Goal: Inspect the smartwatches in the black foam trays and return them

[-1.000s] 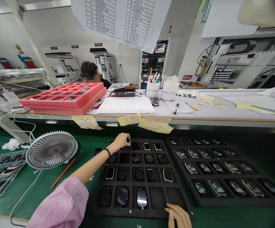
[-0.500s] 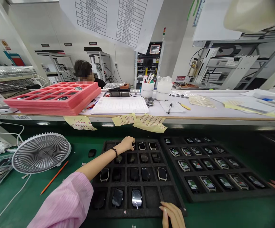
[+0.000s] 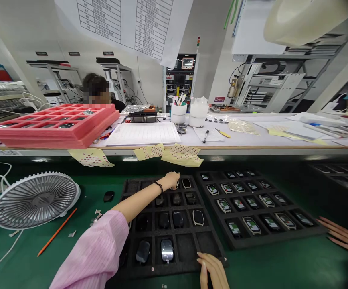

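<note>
My left hand (image 3: 171, 180) reaches over the back row of the black foam tray (image 3: 189, 267), its fingers closed around the edge of a watch that they largely cover. Just right of it, another pale-framed watch (image 3: 186, 183) lies in its compartment. Several dark watches fill the rows nearer me, among them a shiny one (image 3: 167, 251) in the front row. At the tray's front right corner rests my right hand (image 3: 213, 269), fingertips on the rim, thumb held apart, nothing in it.
A second tray (image 3: 243, 242) of lit watches stands to the right, with another person's fingers (image 3: 342, 235) beside it. On the left are a white fan (image 3: 38, 200), an orange stick (image 3: 57, 233) and a loose dark watch (image 3: 108, 196). Pink trays (image 3: 71, 138) sit on the shelf.
My left hand has shifted one compartment to the right along the back row, now covering a watch that was visible before. The whole view has moved slightly to the right.
</note>
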`<state>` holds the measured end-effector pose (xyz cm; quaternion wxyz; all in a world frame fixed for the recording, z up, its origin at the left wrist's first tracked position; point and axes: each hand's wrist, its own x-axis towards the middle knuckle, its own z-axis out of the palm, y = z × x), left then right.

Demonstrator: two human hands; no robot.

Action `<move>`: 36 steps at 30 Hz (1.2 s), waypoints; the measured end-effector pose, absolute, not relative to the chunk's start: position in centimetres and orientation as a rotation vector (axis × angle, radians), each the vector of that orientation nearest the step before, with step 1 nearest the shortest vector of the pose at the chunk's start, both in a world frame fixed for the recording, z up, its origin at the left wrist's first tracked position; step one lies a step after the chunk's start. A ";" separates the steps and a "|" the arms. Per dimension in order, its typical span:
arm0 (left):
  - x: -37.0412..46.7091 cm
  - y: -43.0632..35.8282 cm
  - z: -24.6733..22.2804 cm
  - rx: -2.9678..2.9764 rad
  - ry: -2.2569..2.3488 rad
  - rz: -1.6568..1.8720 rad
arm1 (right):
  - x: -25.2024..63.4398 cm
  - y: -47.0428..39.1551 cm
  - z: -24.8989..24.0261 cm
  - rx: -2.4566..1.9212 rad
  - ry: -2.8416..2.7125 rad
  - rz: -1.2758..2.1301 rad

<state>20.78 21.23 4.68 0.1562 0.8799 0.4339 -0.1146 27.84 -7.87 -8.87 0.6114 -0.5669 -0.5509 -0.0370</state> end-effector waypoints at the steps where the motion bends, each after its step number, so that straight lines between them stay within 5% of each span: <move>1: 20.6 21.2 4.5 2.520 1.249 -0.307 | 27.7 -8.0 -8.6 -1.323 -1.254 -0.053; 9: 15.6 17.4 6.5 2.529 1.249 0.176 | 28.9 -7.0 -4.3 -1.400 -0.918 0.371; 17: 8.9 5.0 6.9 2.535 1.044 0.515 | 23.5 -0.9 1.0 -1.034 -1.016 1.237; 27: 3.6 0.0 5.0 2.466 1.388 0.359 | 15.7 -0.3 -0.5 -1.042 -1.299 1.272; 33: -2.1 1.0 6.0 2.280 1.197 0.654 | 14.7 0.3 -0.3 -0.914 -0.702 1.773; 36: -6.4 2.4 4.7 2.231 1.566 0.706 | 15.2 0.5 -0.1 -0.799 -0.453 1.885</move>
